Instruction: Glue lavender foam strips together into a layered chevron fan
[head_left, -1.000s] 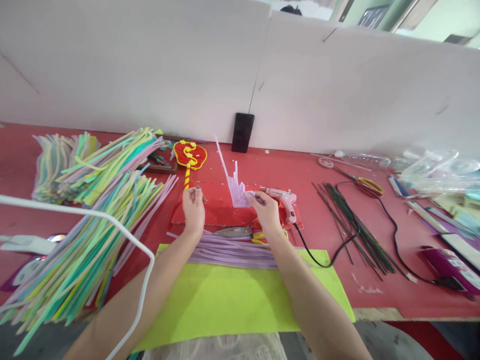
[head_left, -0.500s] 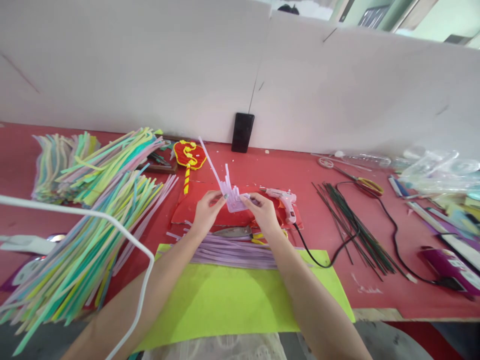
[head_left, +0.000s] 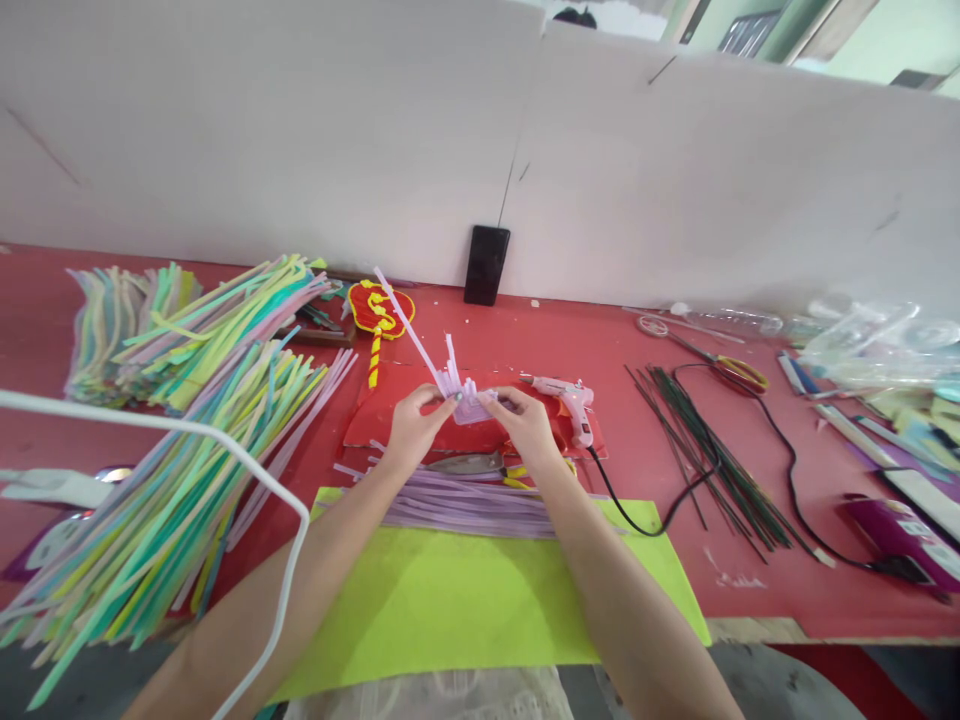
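Observation:
Between my hands is a small shape of bent lilac pipe cleaners [head_left: 472, 408], with a long end sticking up to the left and shorter ends beside it. My left hand [head_left: 415, 425] pinches its left side between thumb and fingers. On its right side my right hand [head_left: 523, 418] grips it the same way. Below them lies a bundle of loose lilac pipe cleaners [head_left: 472, 510]. Scissors [head_left: 469, 464] with yellow handles rest just above that bundle, partly behind my right wrist. A pink glue gun [head_left: 571, 400] lies right of my right hand.
Multicoloured pipe cleaners [head_left: 195, 480] heap up on the left, crossed by a white cable [head_left: 292, 560]. A red and yellow pipe-cleaner piece [head_left: 380, 312] and a leaning black phone [head_left: 486, 265] are behind. Dark green stems [head_left: 694, 450] and more scissors [head_left: 739, 374] lie right. A yellow-green sheet [head_left: 480, 600] is in front.
The long lilac end has tipped further left. My left thumb has shifted slightly to the right over the piece; both hands keep their grip.

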